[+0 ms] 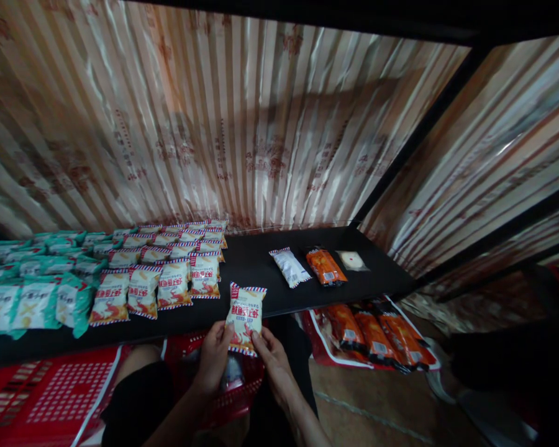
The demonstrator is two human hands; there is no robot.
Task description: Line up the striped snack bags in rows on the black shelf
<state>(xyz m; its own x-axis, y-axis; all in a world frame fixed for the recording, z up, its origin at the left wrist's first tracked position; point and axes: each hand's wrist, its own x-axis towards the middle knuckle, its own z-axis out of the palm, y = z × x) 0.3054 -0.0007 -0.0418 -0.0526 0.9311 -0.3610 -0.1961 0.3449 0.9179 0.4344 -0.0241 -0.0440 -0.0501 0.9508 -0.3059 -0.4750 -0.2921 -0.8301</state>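
A striped, shiny, crinkly curtain [261, 124] is hanging behind a flat black shelf [246, 267]. The left hand [215, 354] and right hand [272, 354] are holding a puffy white snack bag [245, 316] by its lower sides, fingers gripping it, at the shelf's front edge. Its ends are zigzag and striped. Matching bags [174, 284] are standing in rows to the left, beside green bags [37, 304]. Bare shelf is lying between those rows and a white packet [289, 267] near an orange bag [325, 266]. Red plastic baskets [60, 388] are sitting below.
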